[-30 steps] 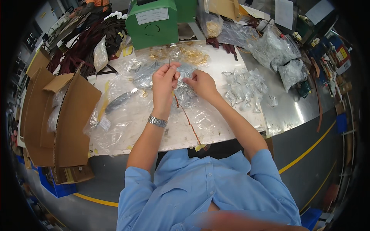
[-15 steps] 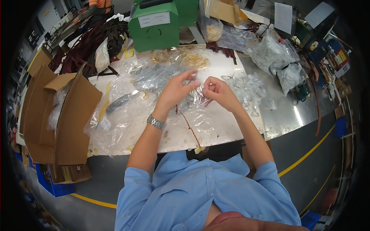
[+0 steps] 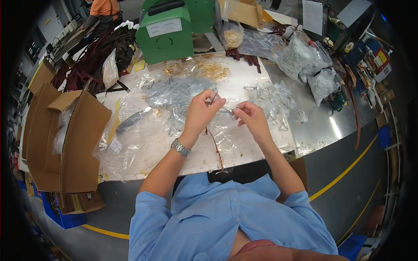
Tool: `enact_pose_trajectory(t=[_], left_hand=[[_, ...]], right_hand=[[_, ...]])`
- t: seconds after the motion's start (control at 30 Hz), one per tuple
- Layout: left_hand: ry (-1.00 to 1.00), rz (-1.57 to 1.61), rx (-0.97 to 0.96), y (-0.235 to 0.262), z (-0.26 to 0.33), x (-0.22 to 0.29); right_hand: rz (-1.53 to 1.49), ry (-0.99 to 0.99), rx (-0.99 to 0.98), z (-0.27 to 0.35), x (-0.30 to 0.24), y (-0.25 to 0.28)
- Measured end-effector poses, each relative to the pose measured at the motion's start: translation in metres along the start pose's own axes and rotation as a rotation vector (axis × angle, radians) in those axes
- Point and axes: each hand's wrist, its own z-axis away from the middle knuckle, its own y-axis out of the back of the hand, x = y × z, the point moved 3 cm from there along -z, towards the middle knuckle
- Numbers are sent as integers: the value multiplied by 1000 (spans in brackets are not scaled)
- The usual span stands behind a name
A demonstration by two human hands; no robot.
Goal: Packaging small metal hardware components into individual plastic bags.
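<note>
My left hand, with a metal watch at its wrist, pinches a thin dark rod-like piece that points up from between thumb and fingers. Close beside it, my right hand is closed on a small shiny metal piece, partly hidden by the fingertips. Under and behind the hands lie silver metal pieces in clear plastic. To the right sits a pile of small silver frame-shaped fittings in clear wrap. Gold-coloured pieces lie farther back. A twisted red-brown cord runs toward the table's front edge.
A green machine stands at the back. On the left is an open cardboard box, with dark straps piled behind it. Clear plastic bags crowd the right rear. An orange-clad person is at the far left.
My hands now hold their pieces apart, side by side. The left fingers have closed into a pinch, and a thin dark piece shows in them. The view has shifted slightly.
</note>
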Motion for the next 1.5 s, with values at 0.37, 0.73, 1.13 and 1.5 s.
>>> enact_pose_trajectory(t=[0.37, 0.73, 1.13, 1.5], left_hand=[[288, 488, -371, -5, 1, 4], [326, 492, -282, -11, 3, -15], [420, 504, -509, -33, 19, -10], [397, 608, -539, -41, 26, -8]], right_hand=[[-14, 146, 91, 6, -29, 27], [154, 161, 127, 11, -39, 20], [419, 117, 99, 19, -66, 21], [87, 218, 158, 13, -59, 32]])
